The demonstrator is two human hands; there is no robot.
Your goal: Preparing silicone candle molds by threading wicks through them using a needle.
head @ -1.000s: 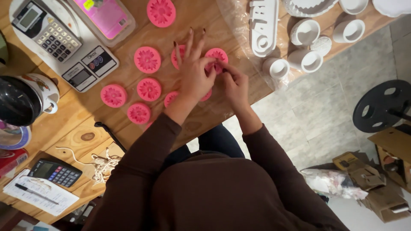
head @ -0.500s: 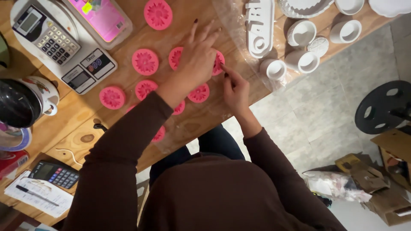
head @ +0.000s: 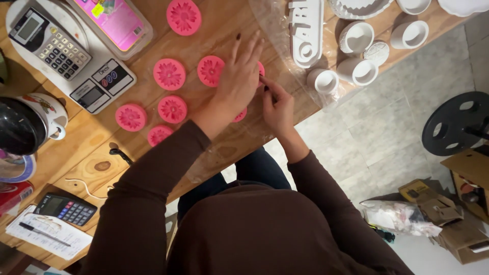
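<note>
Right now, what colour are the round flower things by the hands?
Bright pink; the round flower moulds show best in the head view.

Hands [head: 254,86] over pink moulds [head: 170,74]

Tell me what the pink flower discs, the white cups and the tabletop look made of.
Pink discs: likely silicone or soft rubber, matte, with moulded flower relief. White cups: probably plaster or unglazed ceramic, chalky and dull, thick walls. Tabletop: wood, visible grain and knots, lightly sealed satin look.
</note>
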